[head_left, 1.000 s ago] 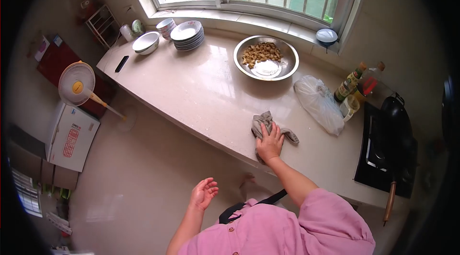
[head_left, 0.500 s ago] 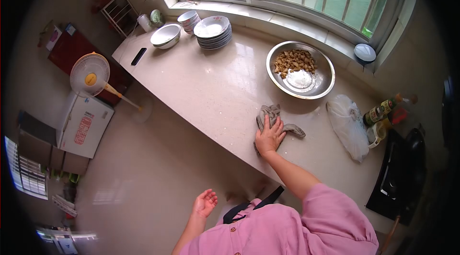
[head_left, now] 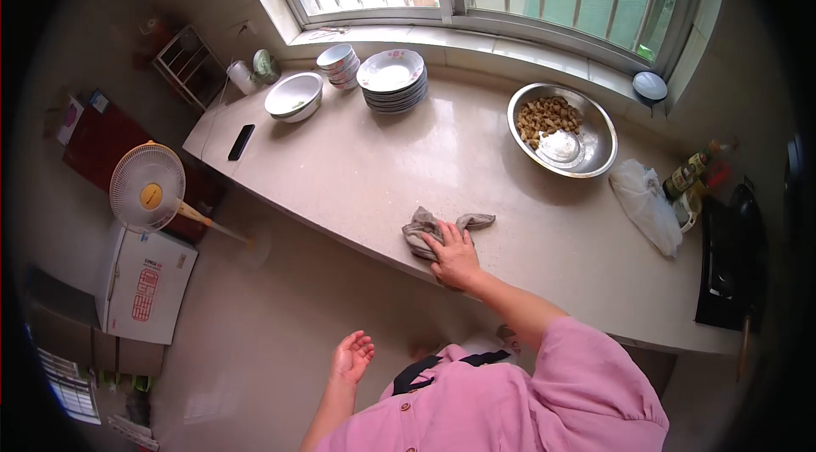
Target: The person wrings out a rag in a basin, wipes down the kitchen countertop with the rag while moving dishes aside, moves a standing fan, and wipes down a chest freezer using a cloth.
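My right hand (head_left: 455, 258) lies with its fingers over a crumpled grey-brown cloth (head_left: 418, 231), pressing it onto the pale countertop (head_left: 340, 172) near the front edge. One end of the cloth sticks out to the right of the fingers. Small specks and a wet sheen show on the counter around it. My left hand (head_left: 353, 356) hangs in the air in front of the counter, palm turned up, fingers slightly curled and holding nothing.
A steel basin (head_left: 595, 133) with brown chunks stands at the back, a white plastic bag (head_left: 648, 210) right of it. Further right are bottles and a black stove (head_left: 733, 274). Stacked plates (head_left: 393, 87), bowls (head_left: 293, 97) and a phone (head_left: 241, 143) lie left. A fan (head_left: 149, 189) stands beyond the counter.
My right hand and the cloth have moved left along the counter's front edge. My left hand stays raised, holding nothing. The camera view has shifted, too.
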Available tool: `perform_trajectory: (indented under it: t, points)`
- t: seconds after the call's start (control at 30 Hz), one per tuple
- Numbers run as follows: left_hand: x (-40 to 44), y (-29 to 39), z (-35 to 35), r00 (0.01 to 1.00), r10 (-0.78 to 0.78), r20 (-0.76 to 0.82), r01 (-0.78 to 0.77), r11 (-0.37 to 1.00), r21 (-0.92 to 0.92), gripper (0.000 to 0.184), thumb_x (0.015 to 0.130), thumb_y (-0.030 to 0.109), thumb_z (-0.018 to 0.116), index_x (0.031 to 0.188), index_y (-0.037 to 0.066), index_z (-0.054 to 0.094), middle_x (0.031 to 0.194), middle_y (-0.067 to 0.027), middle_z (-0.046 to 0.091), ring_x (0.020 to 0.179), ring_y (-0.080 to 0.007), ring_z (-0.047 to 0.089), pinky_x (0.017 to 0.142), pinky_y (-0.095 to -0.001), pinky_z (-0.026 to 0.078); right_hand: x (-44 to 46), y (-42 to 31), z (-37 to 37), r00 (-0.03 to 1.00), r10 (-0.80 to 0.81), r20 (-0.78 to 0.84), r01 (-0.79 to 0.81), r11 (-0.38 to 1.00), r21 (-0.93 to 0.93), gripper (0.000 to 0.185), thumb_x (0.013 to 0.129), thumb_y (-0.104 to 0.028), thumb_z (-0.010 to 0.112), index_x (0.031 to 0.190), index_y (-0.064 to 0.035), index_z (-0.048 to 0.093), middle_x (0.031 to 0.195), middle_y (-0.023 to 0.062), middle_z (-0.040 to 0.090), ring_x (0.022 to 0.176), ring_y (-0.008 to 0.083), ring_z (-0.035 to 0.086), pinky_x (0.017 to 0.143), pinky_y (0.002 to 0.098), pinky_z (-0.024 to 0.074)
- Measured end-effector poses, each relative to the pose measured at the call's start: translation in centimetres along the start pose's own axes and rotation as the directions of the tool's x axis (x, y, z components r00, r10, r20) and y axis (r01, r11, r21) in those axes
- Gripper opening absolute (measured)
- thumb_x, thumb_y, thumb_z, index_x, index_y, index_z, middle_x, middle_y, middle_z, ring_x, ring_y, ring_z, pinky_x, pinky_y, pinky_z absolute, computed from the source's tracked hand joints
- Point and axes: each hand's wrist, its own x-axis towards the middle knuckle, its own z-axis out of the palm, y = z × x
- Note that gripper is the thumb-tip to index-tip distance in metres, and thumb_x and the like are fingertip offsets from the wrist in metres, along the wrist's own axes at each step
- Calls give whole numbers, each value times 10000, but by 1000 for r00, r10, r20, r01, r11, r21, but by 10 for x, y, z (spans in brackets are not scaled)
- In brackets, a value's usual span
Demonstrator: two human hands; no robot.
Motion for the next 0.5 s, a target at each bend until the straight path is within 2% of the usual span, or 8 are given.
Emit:
perform_trajectory:
  t: [0.07, 0.17, 0.2, 0.27, 0.3, 0.37, 0.47, 0.5]
  points:
    - [12, 23, -21, 998, 18, -54, -18, 1000, 4, 182, 875, 200, 523, 978, 54, 557, 861, -93, 590, 759, -227, 560, 677, -338, 476, -15, 12, -3, 999, -19, -32, 19, 1000, -18, 664, 713, -250, 593, 1341, -199, 380, 1409, 179, 265, 1306, 327, 244, 1031, 535, 214]
    - [28, 52, -43, 998, -11, -55, 13, 999, 31, 169, 873, 209, 529, 962, 71, 567, 838, -79, 588, 746, -222, 560, 672, -338, 473, -48, 29, -14, 949, 276, -151, -285, 958, -39, 661, 709, -246, 595, 1334, -193, 386, 1412, 154, 254, 1319, 299, 221, 1039, 537, 203]
    - [34, 59, -47, 997, -16, -71, 19, 999, 39, 160, 871, 216, 533, 953, 85, 577, 823, -70, 594, 735, -218, 564, 671, -339, 473, -57, 39, -13, 899, 379, -220, -400, 915, -57, 659, 714, -243, 592, 1336, -187, 383, 1407, 160, 252, 1317, 304, 220, 1038, 537, 201]
    - [42, 71, -55, 996, -40, -74, 41, 999, 16, 170, 872, 210, 532, 963, 70, 564, 839, -81, 583, 744, -222, 556, 668, -339, 470, -61, 57, -9, 671, 661, -334, -696, 718, 21, 659, 733, -255, 581, 1349, -180, 360, 1409, 173, 240, 1315, 314, 213, 1034, 543, 197]
    - [48, 77, -58, 995, -53, -84, 53, 999, -9, 180, 872, 203, 532, 973, 55, 552, 854, -91, 572, 754, -226, 549, 666, -339, 466, -50, 60, -6, 666, 665, -338, -702, 712, 16, 659, 733, -255, 581, 1349, -180, 360, 1409, 173, 240, 1315, 314, 213, 1034, 543, 197]
    - [58, 86, -61, 994, -70, -79, 70, 998, 1, 182, 872, 204, 533, 975, 56, 550, 850, -92, 571, 747, -225, 549, 658, -335, 466, -22, 71, -4, 351, 830, -433, -889, 440, 124, 644, 761, -273, 565, 1358, -193, 339, 1409, 184, 235, 1311, 341, 208, 1028, 552, 198]
    - [77, 109, -52, 997, -47, -63, 51, 997, 53, 181, 876, 202, 530, 982, 57, 547, 840, -91, 574, 728, -222, 554, 642, -330, 468, 36, 61, -6, 259, 859, -441, -924, 354, 147, 616, 780, -284, 555, 1354, -205, 346, 1415, 181, 229, 1309, 362, 200, 1026, 557, 199]
    - [81, 115, -48, 999, -12, -53, 16, 997, 81, 180, 879, 200, 525, 987, 57, 545, 834, -91, 578, 715, -220, 558, 634, -329, 469, 56, 56, -4, 298, 843, -448, -908, 395, 138, 604, 782, -290, 553, 1348, -207, 357, 1416, 182, 225, 1307, 368, 201, 1025, 558, 199]
